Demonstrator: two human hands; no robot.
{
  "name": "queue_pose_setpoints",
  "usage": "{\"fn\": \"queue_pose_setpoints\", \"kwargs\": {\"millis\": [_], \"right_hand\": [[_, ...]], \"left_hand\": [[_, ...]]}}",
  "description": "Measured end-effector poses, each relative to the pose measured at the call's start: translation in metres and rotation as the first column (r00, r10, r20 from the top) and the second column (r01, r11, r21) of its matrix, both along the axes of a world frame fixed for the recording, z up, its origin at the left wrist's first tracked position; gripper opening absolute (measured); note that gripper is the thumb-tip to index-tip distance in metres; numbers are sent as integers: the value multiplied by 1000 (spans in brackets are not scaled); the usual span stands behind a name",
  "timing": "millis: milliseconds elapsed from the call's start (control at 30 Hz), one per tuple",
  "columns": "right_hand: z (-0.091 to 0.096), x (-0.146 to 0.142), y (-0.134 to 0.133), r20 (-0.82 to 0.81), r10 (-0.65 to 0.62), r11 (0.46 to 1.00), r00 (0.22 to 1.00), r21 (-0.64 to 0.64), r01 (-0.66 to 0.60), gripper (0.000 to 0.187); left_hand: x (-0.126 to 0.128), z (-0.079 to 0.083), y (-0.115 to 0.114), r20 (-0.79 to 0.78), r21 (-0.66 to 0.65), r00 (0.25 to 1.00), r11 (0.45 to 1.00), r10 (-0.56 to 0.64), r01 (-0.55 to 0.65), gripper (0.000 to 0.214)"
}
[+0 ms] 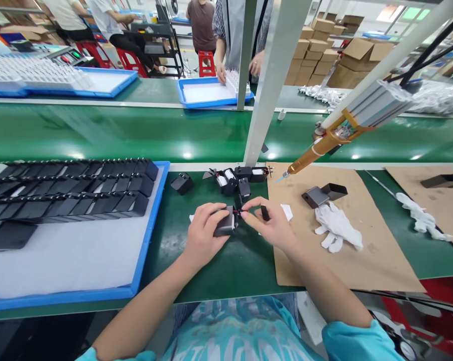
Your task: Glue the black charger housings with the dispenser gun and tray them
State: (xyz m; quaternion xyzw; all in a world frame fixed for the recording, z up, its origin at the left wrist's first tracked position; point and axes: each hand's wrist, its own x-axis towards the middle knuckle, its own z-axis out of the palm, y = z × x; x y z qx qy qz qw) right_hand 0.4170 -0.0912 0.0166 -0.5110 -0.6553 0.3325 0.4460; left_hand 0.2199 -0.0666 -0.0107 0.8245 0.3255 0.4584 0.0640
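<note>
My left hand [204, 228] is wrapped round a black box-shaped housing [225, 225] just above the green bench, its end turned to the right. Close against that end, the thumb and forefinger of my right hand [274, 228] pinch at thin red and dark wires [237, 211]. A small black piece [264, 213] is tucked in the fingers of the same hand. Beyond my hands lies a cluster of black housings [228, 181] with white parts inside and metal prongs on some. One more black housing [182, 183] sits apart to the left.
On the left, a blue tray [151, 220] carries rows of black housings. To the right, cardboard [377, 250] bears white gloves [337, 228] and two black sleeves [324, 194]. A gold dispenser [312, 153] hangs above it, near an upright post [267, 85]. Across the green belt, a person handles white parts.
</note>
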Motion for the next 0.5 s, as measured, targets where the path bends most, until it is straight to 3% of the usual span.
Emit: {"fn": "queue_pose_setpoints", "kwargs": {"millis": [67,133,200,300,400,500], "right_hand": [[-3,4,0,139,72,981,988,169,-95,9],[-6,7,-1,220,102,937,970,306,-168,18],[-7,8,-2,164,38,940,986,329,-91,20],[-4,5,0,9,-134,988,991,83,133,17],[-3,-3,4,-54,-104,975,993,-201,91,29],[-6,-12,4,-147,-95,966,985,-252,56,30]], "left_hand": [[1,3,-1,90,-181,996,983,23,-6,37],[2,6,-1,149,-330,988,944,44,8,36],[2,6,-2,174,-355,983,935,60,6,36],[0,6,-1,163,-176,984,984,65,-36,41],[-1,6,0,80,46,996,998,39,-43,44],[0,4,1,15,101,999,994,33,-35,44]]}}
